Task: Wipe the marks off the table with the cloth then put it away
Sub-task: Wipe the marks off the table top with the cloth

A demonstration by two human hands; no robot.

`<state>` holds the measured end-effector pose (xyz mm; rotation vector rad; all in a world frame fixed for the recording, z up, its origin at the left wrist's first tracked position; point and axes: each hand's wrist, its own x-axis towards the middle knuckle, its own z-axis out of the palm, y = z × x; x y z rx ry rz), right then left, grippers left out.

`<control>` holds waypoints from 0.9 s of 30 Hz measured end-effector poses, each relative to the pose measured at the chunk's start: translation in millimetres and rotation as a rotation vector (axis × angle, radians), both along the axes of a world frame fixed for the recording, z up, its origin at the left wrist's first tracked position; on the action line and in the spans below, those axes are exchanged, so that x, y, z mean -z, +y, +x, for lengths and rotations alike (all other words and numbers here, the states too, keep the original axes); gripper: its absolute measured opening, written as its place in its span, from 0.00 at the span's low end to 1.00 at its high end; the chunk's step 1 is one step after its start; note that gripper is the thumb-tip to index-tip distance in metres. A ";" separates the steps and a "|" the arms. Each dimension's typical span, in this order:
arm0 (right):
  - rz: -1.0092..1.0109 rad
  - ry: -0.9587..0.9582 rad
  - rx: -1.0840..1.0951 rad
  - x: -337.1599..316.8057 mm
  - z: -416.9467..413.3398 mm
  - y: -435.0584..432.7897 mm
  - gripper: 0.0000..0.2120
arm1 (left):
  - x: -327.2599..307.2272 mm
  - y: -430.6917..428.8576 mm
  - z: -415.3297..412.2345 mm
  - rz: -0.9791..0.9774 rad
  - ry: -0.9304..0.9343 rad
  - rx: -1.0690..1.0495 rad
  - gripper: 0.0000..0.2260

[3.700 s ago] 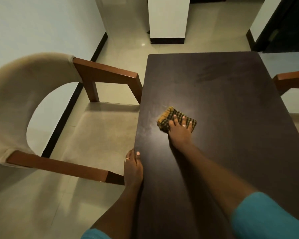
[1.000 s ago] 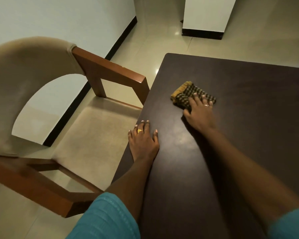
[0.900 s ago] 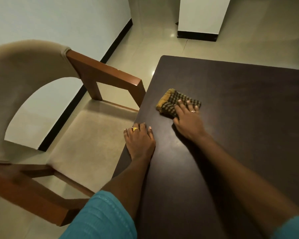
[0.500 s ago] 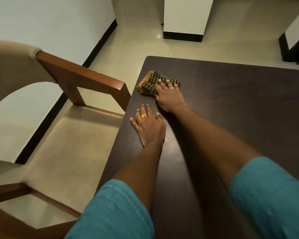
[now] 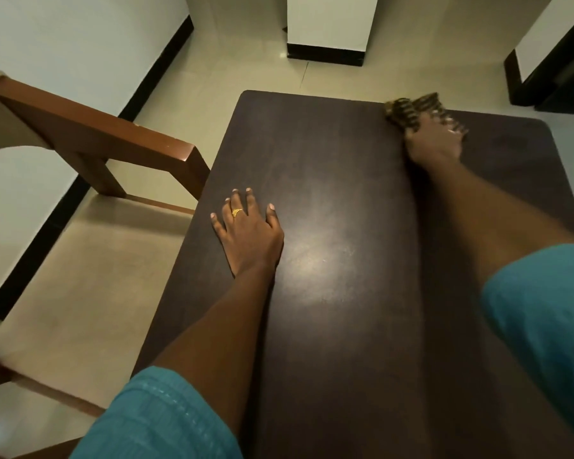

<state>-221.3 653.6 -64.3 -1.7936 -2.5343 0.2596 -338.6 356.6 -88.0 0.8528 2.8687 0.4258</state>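
A checked brown and yellow cloth (image 5: 411, 107) lies bunched at the far edge of a dark wooden counter (image 5: 338, 293), towards its far right corner. It is motion-blurred. The right hand (image 5: 434, 142) presses down flat on top of the cloth, fingers spread over it and palm facing down, covering its near half. A ring shows faintly on one finger. The right arm stretches out across the counter, with a teal sleeve (image 5: 544, 309) at the upper arm.

The left hand (image 5: 249, 231) rests flat on the counter near its left edge, well apart from the cloth. Its fingers are spread open and hold nothing. A gold ring (image 5: 236, 212) sits on one finger. A second teal sleeve covers the left upper arm at the bottom of the view.

A light patch of reflection shines on the counter between the two arms.

To the left, just beside the counter, stands a chair (image 5: 90, 270) with a beige seat and brown wooden arms. Pale tiled floor (image 5: 246, 67) lies beyond, edged by white walls with black skirting.
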 end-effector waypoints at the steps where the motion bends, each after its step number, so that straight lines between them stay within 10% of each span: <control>1: 0.019 0.000 0.052 -0.1 21.8 9.1 0.22 | -0.6 0.6 0.9 0.004 0.003 0.003 0.25; 11: 0.008 0.039 0.226 9.6 46.7 -18.4 0.23 | -3.6 3.4 3.8 0.026 -0.022 0.009 0.26; 22: -0.020 0.108 -0.520 20.4 -61.2 -190.7 0.22 | -2.6 0.3 2.8 0.118 -0.037 -0.001 0.21; 27: 0.034 0.116 -0.418 17.5 -12.1 -143.8 0.20 | -3.5 -3.1 3.7 0.145 -0.050 -0.002 0.20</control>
